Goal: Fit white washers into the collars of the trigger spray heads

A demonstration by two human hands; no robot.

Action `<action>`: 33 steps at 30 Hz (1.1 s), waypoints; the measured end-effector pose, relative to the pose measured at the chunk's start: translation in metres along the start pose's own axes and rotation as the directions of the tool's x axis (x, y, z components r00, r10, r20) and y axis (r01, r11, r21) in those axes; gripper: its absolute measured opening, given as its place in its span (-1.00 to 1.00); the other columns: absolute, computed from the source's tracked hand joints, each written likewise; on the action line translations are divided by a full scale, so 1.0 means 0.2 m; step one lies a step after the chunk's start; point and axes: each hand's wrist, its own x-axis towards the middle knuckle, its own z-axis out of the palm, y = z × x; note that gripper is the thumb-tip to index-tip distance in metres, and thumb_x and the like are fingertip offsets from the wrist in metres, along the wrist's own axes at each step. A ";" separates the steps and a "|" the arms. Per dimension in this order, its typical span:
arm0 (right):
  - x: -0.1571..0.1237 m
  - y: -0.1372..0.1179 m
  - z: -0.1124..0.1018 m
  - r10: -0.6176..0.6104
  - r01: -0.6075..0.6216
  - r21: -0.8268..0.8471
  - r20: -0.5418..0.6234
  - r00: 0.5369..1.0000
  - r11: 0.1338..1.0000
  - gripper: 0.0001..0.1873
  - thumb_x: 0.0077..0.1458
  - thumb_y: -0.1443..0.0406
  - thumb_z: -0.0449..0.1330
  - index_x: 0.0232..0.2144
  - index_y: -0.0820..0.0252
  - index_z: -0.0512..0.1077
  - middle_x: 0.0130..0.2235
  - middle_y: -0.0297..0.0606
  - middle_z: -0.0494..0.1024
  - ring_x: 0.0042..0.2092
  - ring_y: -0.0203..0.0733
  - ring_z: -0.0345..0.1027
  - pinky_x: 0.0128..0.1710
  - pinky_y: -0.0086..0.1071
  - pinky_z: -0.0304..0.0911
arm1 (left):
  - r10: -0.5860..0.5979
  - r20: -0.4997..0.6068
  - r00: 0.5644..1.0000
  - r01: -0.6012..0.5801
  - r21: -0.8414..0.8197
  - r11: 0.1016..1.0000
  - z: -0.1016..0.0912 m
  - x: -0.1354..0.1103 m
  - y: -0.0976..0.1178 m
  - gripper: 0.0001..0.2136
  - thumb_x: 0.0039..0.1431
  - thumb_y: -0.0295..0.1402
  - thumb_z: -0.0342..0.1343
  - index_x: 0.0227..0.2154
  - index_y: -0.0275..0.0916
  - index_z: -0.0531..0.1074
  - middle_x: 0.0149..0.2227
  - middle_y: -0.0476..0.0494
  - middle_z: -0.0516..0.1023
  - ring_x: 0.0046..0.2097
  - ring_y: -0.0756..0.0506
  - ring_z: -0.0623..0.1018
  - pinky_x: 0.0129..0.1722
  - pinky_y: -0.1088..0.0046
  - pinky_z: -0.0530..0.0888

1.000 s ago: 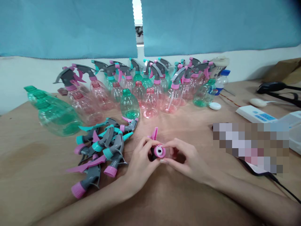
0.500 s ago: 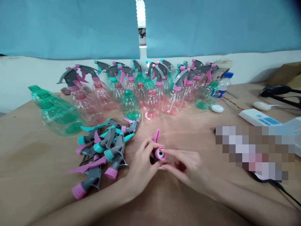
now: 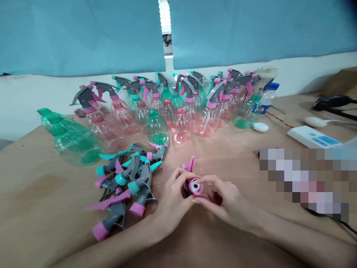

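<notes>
My left hand (image 3: 174, 195) is closed around a grey and pink trigger spray head (image 3: 196, 187). Its pink collar points toward me, showing a white insert with a dark hole, and the pink trigger sticks up behind my fingers. My right hand (image 3: 227, 199) pinches the collar, index finger at its upper rim and thumb below. Left of my hands lies a pile of loose spray heads, among them one with a pink collar (image 3: 137, 209) and one with a teal collar (image 3: 134, 187). Beyond the pile stand open bottles, including a green bottle (image 3: 157, 128) and a pink bottle (image 3: 182, 128).
Several bottles with spray heads fitted stand in rows at the back. Green bottles (image 3: 79, 149) lean together at the left. To the right are a white oval object (image 3: 260, 127), a white box with blue panels (image 3: 314, 137), a blue-capped bottle (image 3: 269, 97) and a blurred-out patch.
The collar has tilted a little, so its white insert and hole show more fully. My right fingertips have shifted slightly on it. The whole view has moved a little.
</notes>
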 end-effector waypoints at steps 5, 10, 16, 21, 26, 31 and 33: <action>0.02 0.00 0.01 -0.009 0.007 0.064 0.037 0.999 0.998 -0.78 0.17 0.28 0.14 -0.14 0.15 0.22 -0.57 -0.54 0.24 -0.59 -0.40 0.13 -0.58 -0.52 0.07 | 0.008 0.036 0.999 -0.009 0.013 1.000 0.00 -0.01 0.00 -0.80 0.00 -0.59 0.21 -0.32 -0.20 0.42 -0.28 -0.02 0.35 -0.26 -0.06 0.40 -0.24 0.44 0.37; 0.04 0.02 -0.01 -0.036 0.034 0.025 0.082 0.996 0.999 -0.83 0.16 0.25 0.13 -0.22 0.15 0.24 -0.57 -0.54 0.24 -0.59 -0.39 0.12 -0.56 -0.50 0.05 | 0.035 0.059 0.998 -0.039 0.066 0.997 0.01 -0.01 0.00 -0.88 0.04 -0.52 0.18 -0.34 -0.22 0.42 -0.27 -0.05 0.35 -0.25 -0.08 0.40 -0.24 0.41 0.38; 0.05 0.06 -0.04 -0.098 0.104 -0.068 0.093 0.991 0.992 -0.81 0.15 0.22 0.15 -0.23 0.18 0.26 -0.55 -0.50 0.30 -0.57 -0.39 0.14 -0.56 -0.49 0.02 | 0.101 0.109 0.989 -0.110 0.079 0.991 0.01 0.00 -0.02 -0.93 0.13 -0.39 0.16 -0.32 -0.21 0.40 -0.23 -0.07 0.35 -0.23 -0.08 0.39 -0.23 0.40 0.37; 0.07 0.04 -0.05 -0.193 0.203 -0.132 0.086 0.977 0.970 -0.83 0.19 0.19 0.13 -0.32 0.18 0.29 -0.55 -0.46 0.34 -0.57 -0.39 0.16 -0.56 -0.49 0.01 | 0.112 0.139 0.984 -0.121 0.059 0.991 0.02 0.00 -0.02 -0.93 0.18 -0.38 0.11 -0.38 -0.25 0.34 -0.22 -0.08 0.33 -0.21 -0.09 0.38 -0.21 0.41 0.35; 0.08 0.03 -0.05 -0.207 0.226 -0.161 0.124 0.970 0.961 -0.77 0.22 0.17 0.10 -0.41 0.19 0.29 -0.53 -0.42 0.37 -0.54 -0.38 0.21 -0.53 -0.49 0.04 | 0.128 0.148 0.981 -0.136 0.046 0.990 0.02 0.00 -0.03 -0.93 0.24 -0.35 0.04 -0.30 -0.24 0.34 -0.19 -0.11 0.33 -0.19 -0.11 0.38 -0.19 0.37 0.35; 0.08 0.06 -0.05 -0.198 0.214 -0.152 0.114 0.974 0.965 -0.63 0.26 0.10 0.00 -0.51 0.18 0.26 -0.54 -0.38 0.36 -0.53 -0.36 0.20 -0.53 -0.49 0.05 | 0.103 0.141 0.985 -0.110 0.045 0.993 0.01 0.00 -0.01 -0.89 0.18 -0.37 0.13 -0.25 -0.22 0.36 -0.20 -0.09 0.34 -0.18 -0.10 0.39 -0.18 0.37 0.35; 0.08 0.06 -0.05 -0.128 0.136 -0.099 0.079 0.989 0.986 -0.64 0.25 0.10 0.02 -0.50 0.18 0.26 -0.55 -0.40 0.34 -0.54 -0.38 0.17 -0.54 -0.50 0.05 | 0.079 0.107 0.991 -0.085 0.045 0.995 0.01 0.00 -0.01 -0.89 0.16 -0.38 0.15 -0.25 -0.21 0.37 -0.21 -0.07 0.34 -0.18 -0.10 0.39 -0.17 0.37 0.34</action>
